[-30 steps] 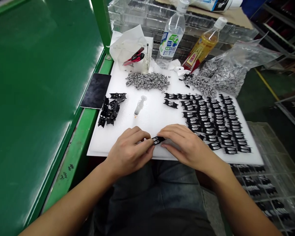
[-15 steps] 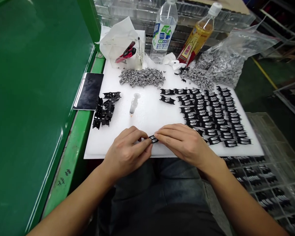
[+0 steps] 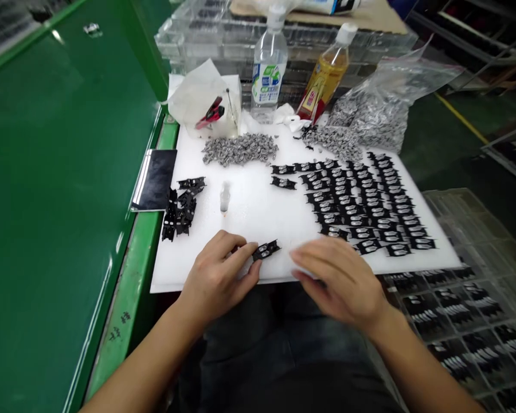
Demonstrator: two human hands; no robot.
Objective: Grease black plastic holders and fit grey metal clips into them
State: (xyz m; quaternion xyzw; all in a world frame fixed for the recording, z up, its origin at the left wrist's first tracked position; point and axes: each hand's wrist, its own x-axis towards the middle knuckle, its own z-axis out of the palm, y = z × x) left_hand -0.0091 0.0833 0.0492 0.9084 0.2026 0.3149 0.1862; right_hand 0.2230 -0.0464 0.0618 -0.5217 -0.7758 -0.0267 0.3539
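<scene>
My left hand (image 3: pixel 221 272) pinches one end of a small black plastic part (image 3: pixel 266 250) with silvery-grey pieces set in its middle, near the front edge of the white board (image 3: pixel 258 221). My right hand (image 3: pixel 337 278), smeared a little by motion, hovers just right of that part with thumb and fingers apart and nothing visible in it. Rows of similar black parts (image 3: pixel 372 201) with grey pieces in them cover the board's right side. At the left lies a heap of bare black parts (image 3: pixel 180 209). Small grey pieces (image 3: pixel 241 149) are piled toward the back.
A tablet (image 3: pixel 155 179) lies at the left on a green ledge. Behind stand a water bottle (image 3: pixel 269 69), a tea bottle (image 3: pixel 327 74) and a tub (image 3: pixel 217 112) holding red-handled cutters. A clear bag (image 3: pixel 378 115) spills grey pieces. Compartment trays (image 3: pixel 451 212) sit lower right.
My right hand has let go of the black part and moved off to the right, its fingers parting. The left hand keeps its hold. The camera view has tilted slightly.
</scene>
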